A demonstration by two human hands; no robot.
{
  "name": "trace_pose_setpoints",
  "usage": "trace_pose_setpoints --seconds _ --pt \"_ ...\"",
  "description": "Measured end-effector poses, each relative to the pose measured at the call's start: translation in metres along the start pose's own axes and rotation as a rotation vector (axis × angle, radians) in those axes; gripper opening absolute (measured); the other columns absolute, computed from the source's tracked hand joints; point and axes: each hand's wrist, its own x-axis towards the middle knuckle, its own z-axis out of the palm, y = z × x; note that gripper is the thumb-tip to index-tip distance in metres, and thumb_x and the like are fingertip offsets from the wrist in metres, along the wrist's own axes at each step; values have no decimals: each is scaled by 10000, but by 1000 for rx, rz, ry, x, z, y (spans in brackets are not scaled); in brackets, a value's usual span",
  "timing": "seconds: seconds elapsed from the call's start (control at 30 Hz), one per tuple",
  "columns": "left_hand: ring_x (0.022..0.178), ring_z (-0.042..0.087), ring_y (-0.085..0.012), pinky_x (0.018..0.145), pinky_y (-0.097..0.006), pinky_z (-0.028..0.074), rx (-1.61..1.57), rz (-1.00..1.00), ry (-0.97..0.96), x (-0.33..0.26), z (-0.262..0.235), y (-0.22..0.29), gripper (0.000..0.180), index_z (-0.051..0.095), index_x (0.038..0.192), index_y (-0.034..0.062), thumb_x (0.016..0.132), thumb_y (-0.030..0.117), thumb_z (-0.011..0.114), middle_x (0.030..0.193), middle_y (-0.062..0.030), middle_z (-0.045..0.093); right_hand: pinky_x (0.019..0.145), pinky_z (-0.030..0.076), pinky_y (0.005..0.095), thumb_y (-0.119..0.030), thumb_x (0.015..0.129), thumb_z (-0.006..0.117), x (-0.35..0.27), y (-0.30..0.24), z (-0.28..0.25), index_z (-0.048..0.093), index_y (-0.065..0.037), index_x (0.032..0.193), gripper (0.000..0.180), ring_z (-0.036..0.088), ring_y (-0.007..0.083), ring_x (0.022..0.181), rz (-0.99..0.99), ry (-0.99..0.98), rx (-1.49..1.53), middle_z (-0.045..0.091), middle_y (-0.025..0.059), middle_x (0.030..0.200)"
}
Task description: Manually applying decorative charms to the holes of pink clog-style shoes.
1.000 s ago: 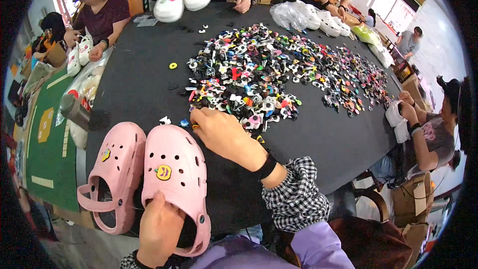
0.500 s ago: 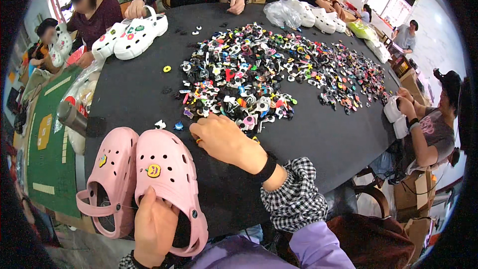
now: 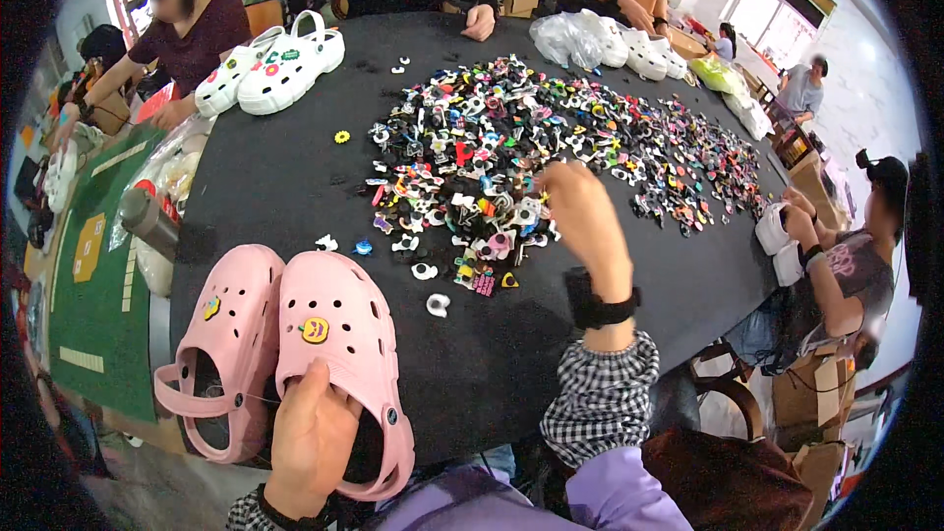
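My left hand (image 3: 313,438) grips the right-hand one of two pink clogs, its fingers inside the foot opening and the thumb on the upper. That pink clog (image 3: 339,300) carries a yellow pumpkin-like charm (image 3: 315,330). Beside it lies the other pink clog (image 3: 241,300), with a small yellow charm (image 3: 211,308) on its upper and its heel strap raised. Over the near side of a big heap of colourful shoe charms (image 3: 472,138) is my right hand (image 3: 588,221). Its fingers bend down among the charms, blurred and partly hidden, so whether they hold one does not show.
Loose charms, among them a white one (image 3: 438,305) and a blue one (image 3: 363,248), lie on the black table (image 3: 492,354). White clogs (image 3: 290,69) stand far left, more white clogs (image 3: 644,57) far right. A grey bottle (image 3: 147,221) is left. Several people surround the table.
My right hand has moved right and farther over the heap. Several charms now lie spread at its near edge. The left hand keeps its hold on the clog.
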Motion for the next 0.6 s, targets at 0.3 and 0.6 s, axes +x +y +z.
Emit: trace_pose_setpoints --seconds 0.3,0.6 --pt "1256 423 -222 1064 -410 334 12 -5 32 -3 0 4 432 336 1367 37 979 156 483 1347 -99 446 698 498 449 -279 795 688 -19 39 17 582 -14 820 286 624 382 811 257 -113 -171 639 180 857" --pt "1224 458 -217 1045 -407 360 21 -17 72 -2 -4 2 445 331 1367 26 974 157 493 1324 -94 471 584 482 327 -152 823 614 -17 28 1 610 25 900 193 636 217 635 382 -173 194 641 140 696"
